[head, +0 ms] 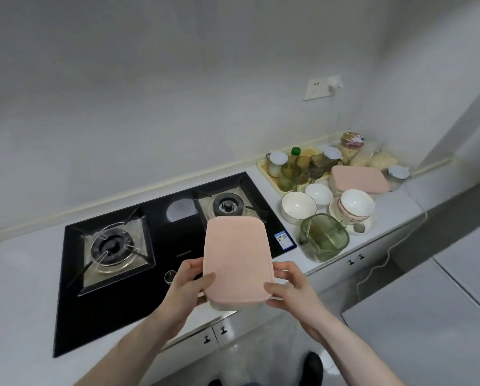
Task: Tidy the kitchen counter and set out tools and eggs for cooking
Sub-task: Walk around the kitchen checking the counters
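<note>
1. Left hand [190, 282]: grips the near-left edge of the pink-lidded container [237, 257]; thumb lies on the lid, fingers curl under the side.
2. Right hand [290, 285]: grips the near-right corner of the same container; thumb on the lid, fingers wrapped round the edge.
3. Hands are apart, one per side, w/ the container clamped between them.
4. Container posn: held in the air above the front edge of the counter [19, 274], in front of the black gas hob [161, 246]. Long axis points away from the person. Contents can't be told; lid is opaque.
5. Hob: two burners, left [112, 246] and right [227, 204], both bare.
6. Right of the hob, on the counter: a green glass dish [325, 235] nearest the front edge, white bowls [298, 206] behind it, and a stack of bowls [355, 206] just beside those.
7. Further back: a second pink-lidded box [358, 178], and a cream tray [264, 165] holding jars and glasses.
8. Rear corner: more jars and bags, too blurred to ID.
9. Wall: socket plate [321, 86] above the counter's right end.
</note>
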`<action>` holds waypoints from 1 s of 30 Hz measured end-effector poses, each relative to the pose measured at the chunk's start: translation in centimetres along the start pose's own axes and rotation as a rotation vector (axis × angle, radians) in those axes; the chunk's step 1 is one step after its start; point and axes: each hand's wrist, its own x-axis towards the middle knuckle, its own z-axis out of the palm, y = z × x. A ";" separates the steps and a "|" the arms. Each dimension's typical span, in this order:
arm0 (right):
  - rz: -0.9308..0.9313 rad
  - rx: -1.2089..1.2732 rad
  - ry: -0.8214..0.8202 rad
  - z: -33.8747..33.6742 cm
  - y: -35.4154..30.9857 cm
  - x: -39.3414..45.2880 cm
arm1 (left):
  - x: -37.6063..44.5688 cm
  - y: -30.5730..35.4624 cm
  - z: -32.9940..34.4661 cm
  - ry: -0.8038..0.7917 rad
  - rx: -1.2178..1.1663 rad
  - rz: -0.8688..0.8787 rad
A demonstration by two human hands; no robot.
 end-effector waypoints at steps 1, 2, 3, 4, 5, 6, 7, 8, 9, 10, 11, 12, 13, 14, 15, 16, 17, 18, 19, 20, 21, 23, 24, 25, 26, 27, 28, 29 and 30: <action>0.006 0.009 -0.002 -0.9 -0.2 0.8 | 0.6 0.2 0.9 0.004 -0.004 -0.005; 0.011 0.002 -0.011 -2.3 -0.5 1.9 | 1.6 0.2 2.2 0.011 -0.016 -0.010; 0.015 -0.003 -0.022 -3.3 -0.9 2.7 | 2.2 0.3 3.2 0.022 -0.018 -0.013; 0.017 -0.012 -0.037 -4.4 -1.3 3.5 | 2.7 0.4 4.3 0.035 -0.025 -0.015; 0.017 -0.031 -0.052 -5.6 -1.8 4.4 | 3.2 0.5 5.5 0.053 -0.038 -0.021; 0.016 -0.046 -0.072 -6.9 -2.1 5.3 | 3.9 0.5 6.7 0.075 -0.049 -0.025; 0.017 -0.063 -0.088 -8.0 -2.4 6.0 | 4.3 0.5 7.8 0.097 -0.058 -0.030; 0.021 -0.086 -0.108 -9.5 -2.8 6.9 | 4.9 0.6 9.2 0.119 -0.067 -0.036; 0.023 -0.105 -0.124 -10.2 -3.2 7.5 | 5.0 0.7 10.1 0.130 -0.078 -0.040; 0.026 -0.119 -0.147 -11.2 -3.6 8.2 | 5.2 0.8 11.1 0.138 -0.083 -0.037; 0.025 -0.136 -0.183 -12.7 -4.0 9.2 | 5.8 1.0 12.6 0.156 -0.093 -0.032; 0.039 -0.149 -0.209 -13.8 -4.4 10.0 | 6.2 1.1 13.7 0.174 -0.097 -0.030; 0.055 -0.154 -0.227 -14.6 -4.8 10.9 | 6.5 1.4 14.6 0.193 -0.100 -0.029; 0.078 -0.151 -0.239 -15.3 -5.1 11.7 | 6.7 1.6 15.4 0.207 -0.101 -0.027; 0.100 -0.132 -0.242 -15.9 -5.3 12.4 | 6.9 1.9 16.1 0.214 -0.102 -0.026; 0.124 -0.111 -0.255 -16.4 -5.5 13.0 | 7.1 2.2 16.6 0.216 -0.105 -0.021; 0.145 -0.094 -0.266 -16.6 -5.9 13.4 | 7.2 2.6 17.0 0.208 -0.102 -0.017; 0.166 -0.084 -0.282 -16.9 -6.2 13.7 | 7.3 3.0 17.5 0.198 -0.098 -0.014; 0.181 -0.072 -0.297 -17.3 -6.6 13.8 | 7.5 3.4 17.9 0.188 -0.089 -0.009; 0.188 -0.051 -0.310 -17.7 -6.9 14.1 | 7.8 3.9 18.4 0.174 -0.081 -0.003; 0.184 -0.031 -0.312 -18.2 -7.1 14.4 | 8.0 4.4 18.8 0.159 -0.074 0.003; 0.156 0.005 -0.299 -19.2 -7.8 15.0 | 8.9 5.7 19.7 0.118 -0.054 0.018; 0.152 0.023 -0.287 -19.6 -8.0 15.4 | 9.4 6.2 20.1 0.094 -0.042 0.024; 0.150 0.048 -0.262 -20.1 -8.3 15.4 | 9.9 6.7 20.5 0.066 -0.030 0.027; 0.144 0.081 -0.234 -20.6 -8.5 15.4 | 10.3 7.3 21.1 0.029 -0.018 0.031; 0.126 0.120 -0.199 -21.2 -8.8 15.4 | 10.9 7.9 21.8 -0.015 -0.004 0.038; 0.112 0.158 -0.159 -21.9 -9.0 15.4 | 11.4 8.4 22.6 -0.053 0.011 0.051; 0.096 0.189 -0.117 -22.6 -9.3 15.4 | 12.2 8.9 23.5 -0.088 0.034 0.063; 0.084 0.224 -0.073 -23.6 -9.2 15.3 | 13.1 9.3 24.5 -0.125 0.060 0.072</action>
